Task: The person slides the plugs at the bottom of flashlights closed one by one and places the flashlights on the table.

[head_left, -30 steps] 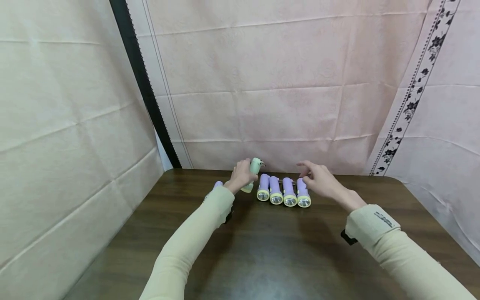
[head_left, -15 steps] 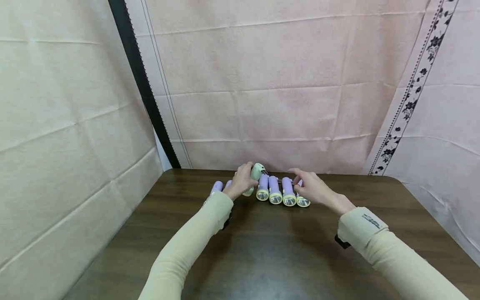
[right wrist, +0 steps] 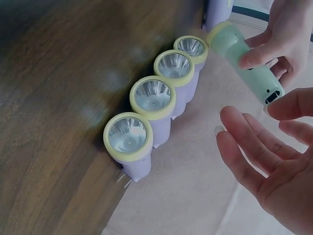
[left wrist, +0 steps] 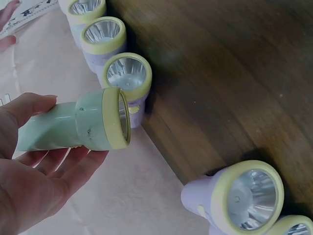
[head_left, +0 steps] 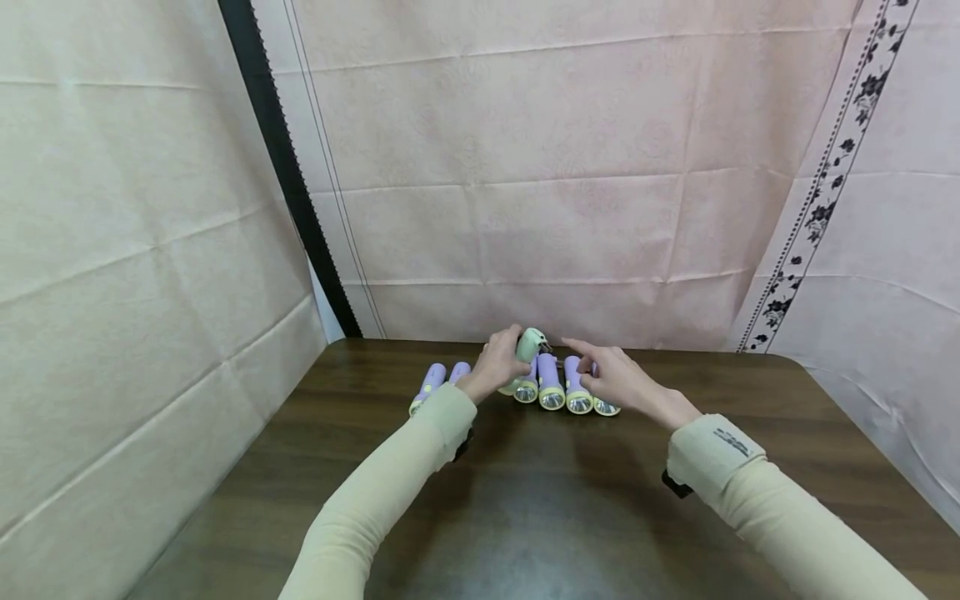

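Note:
My left hand (head_left: 497, 363) grips a light green flashlight (head_left: 531, 343) with a pale yellow head ring, held above the table. In the left wrist view, thumb and fingers wrap the green body (left wrist: 63, 127), its lens end pointing away from the palm. My right hand (head_left: 618, 382) hovers just right of it, fingers spread and slightly bent. One right fingertip lies very close to the tail of the green flashlight (right wrist: 249, 71); whether they touch I cannot tell. A dark slot shows in that tail. Below the hands lies a row of several purple flashlights (head_left: 551, 383).
Two more purple flashlights (head_left: 431, 379) lie left of my left hand. In the right wrist view, thin metal prongs (right wrist: 124, 181) stick out beside the nearest purple flashlight (right wrist: 138, 169). The brown wooden table (head_left: 525, 517) ends at a pale cloth backdrop (head_left: 562, 208).
The left hand has carried the green flashlight to the right, over the row. My right hand has moved left toward its tail. The two purple flashlights at left show more fully.

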Tool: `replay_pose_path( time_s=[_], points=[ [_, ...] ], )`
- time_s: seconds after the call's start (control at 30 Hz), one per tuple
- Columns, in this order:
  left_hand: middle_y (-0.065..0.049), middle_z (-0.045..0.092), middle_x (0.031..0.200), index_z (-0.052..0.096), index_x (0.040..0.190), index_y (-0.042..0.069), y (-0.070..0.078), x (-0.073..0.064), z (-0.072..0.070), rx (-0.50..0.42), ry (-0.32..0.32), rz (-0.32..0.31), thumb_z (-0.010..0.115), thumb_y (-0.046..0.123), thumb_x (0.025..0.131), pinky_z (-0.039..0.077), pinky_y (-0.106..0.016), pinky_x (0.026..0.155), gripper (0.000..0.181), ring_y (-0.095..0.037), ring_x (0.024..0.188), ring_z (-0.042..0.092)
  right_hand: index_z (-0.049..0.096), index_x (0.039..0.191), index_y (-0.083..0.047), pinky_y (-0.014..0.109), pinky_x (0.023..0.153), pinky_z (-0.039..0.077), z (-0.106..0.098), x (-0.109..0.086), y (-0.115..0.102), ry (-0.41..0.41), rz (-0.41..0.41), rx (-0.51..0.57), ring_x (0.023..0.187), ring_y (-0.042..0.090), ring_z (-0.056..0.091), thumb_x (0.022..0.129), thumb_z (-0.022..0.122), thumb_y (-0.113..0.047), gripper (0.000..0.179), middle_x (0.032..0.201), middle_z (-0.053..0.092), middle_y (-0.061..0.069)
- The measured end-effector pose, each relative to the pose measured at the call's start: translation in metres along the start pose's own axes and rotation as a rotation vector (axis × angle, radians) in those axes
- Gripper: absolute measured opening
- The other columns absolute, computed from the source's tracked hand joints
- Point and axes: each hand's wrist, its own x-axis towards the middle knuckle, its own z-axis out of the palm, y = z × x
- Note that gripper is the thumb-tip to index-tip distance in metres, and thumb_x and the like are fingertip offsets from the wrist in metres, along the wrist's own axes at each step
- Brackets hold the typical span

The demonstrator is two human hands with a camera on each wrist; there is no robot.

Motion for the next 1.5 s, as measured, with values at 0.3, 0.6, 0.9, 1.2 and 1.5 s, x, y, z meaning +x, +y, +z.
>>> replay_pose_path(
  time_s=[0.3,0.6,0.9,1.2,1.5],
  points=[
    [-0.008,0.065,0.112,0.054,0.119,0.01,0.006,-0.001,0.002,0.007,-0.023,0.046,0.077,0.01,0.078,0.053,-0.033,0.075,0.047,-0.023,0.094,0.063,0.042,0.145,-0.006,0.025,0.055,0.04,0.002,0.003,-0.004,-0.042,0.017,-0.003,0.054,0.008,0.045,0.08,0.051,0.003,0.066,0.09,0.069,0.01],
    [-0.007,0.066,0.108,0.056,0.116,0.011,0.009,0.001,0.002,-0.006,-0.011,0.085,0.078,0.009,0.078,0.052,-0.033,0.074,0.044,-0.022,0.09,0.063,0.038,0.148,-0.009,0.024,0.056,0.04,0.004,0.005,-0.005,-0.038,-0.003,-0.02,0.055,0.008,0.046,0.079,0.051,0.004,0.071,0.092,0.07,0.014],
    [-0.006,0.067,0.11,0.057,0.117,0.01,0.015,0.0,-0.001,-0.041,-0.023,0.118,0.079,0.01,0.078,0.052,-0.033,0.077,0.044,-0.02,0.092,0.062,0.04,0.145,-0.003,0.024,0.057,0.041,0.003,0.005,-0.006,-0.039,-0.021,-0.004,0.058,0.009,0.049,0.079,0.051,0.004,0.068,0.089,0.069,0.013],
    [-0.007,0.067,0.107,0.058,0.114,0.008,0.017,-0.002,-0.003,-0.075,-0.031,0.157,0.079,0.01,0.078,0.051,-0.034,0.079,0.042,-0.021,0.092,0.062,0.041,0.144,0.001,0.021,0.053,0.038,-0.001,0.006,-0.012,-0.029,-0.036,0.074,0.056,0.012,0.049,0.076,0.052,0.008,0.069,0.075,0.067,0.007],
    [-0.008,0.067,0.101,0.058,0.111,0.006,0.019,-0.004,-0.004,-0.086,-0.026,0.168,0.08,0.011,0.077,0.048,-0.033,0.076,0.04,-0.021,0.087,0.061,0.04,0.145,-0.004,0.021,0.052,0.038,-0.004,0.005,-0.015,-0.046,0.017,0.114,0.054,0.009,0.046,0.075,0.052,0.009,0.073,0.063,0.055,-0.001]
  ],
)
